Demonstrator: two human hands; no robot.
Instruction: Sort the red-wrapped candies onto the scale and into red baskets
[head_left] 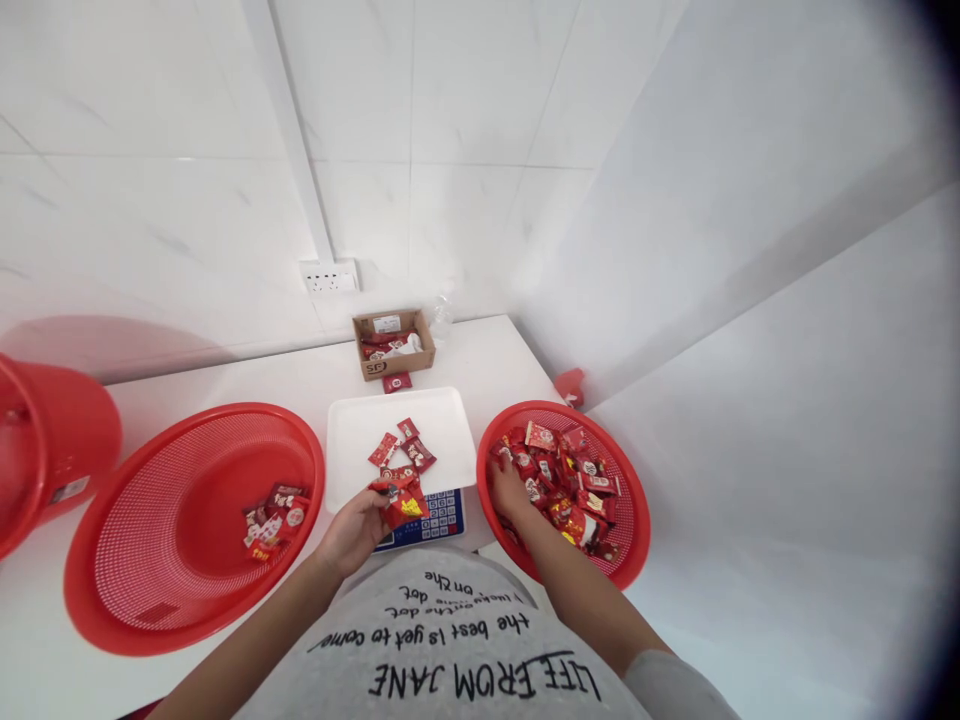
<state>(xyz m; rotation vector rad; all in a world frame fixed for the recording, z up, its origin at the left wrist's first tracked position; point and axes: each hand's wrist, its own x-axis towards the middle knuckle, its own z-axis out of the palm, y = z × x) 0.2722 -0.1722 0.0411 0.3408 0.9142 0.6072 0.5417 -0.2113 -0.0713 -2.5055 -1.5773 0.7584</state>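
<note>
My left hand (pixel 355 528) is closed on a red packet (pixel 406 503) with a yellow print, held over the near edge of the white tray (pixel 349 425). Several small red wrapped packets (pixel 418 454) lie loose on that tray, which sits on a scale with a blue keypad (pixel 442 520). Over on the right, my right hand (pixel 508 487) reaches into a red basket (pixel 637 500) heaped with red packets (pixel 570 475). Its fingertips are partly hidden among the packets, so I cannot see what they grip.
To the left stands another red basket (pixel 191 425) with a small pile of packets (pixel 276 520). A red bucket (pixel 67 440) is at the far left. Behind the tray are a cardboard box (pixel 395 362) and a single packet (pixel 397 382). Walls rise behind and at the right.
</note>
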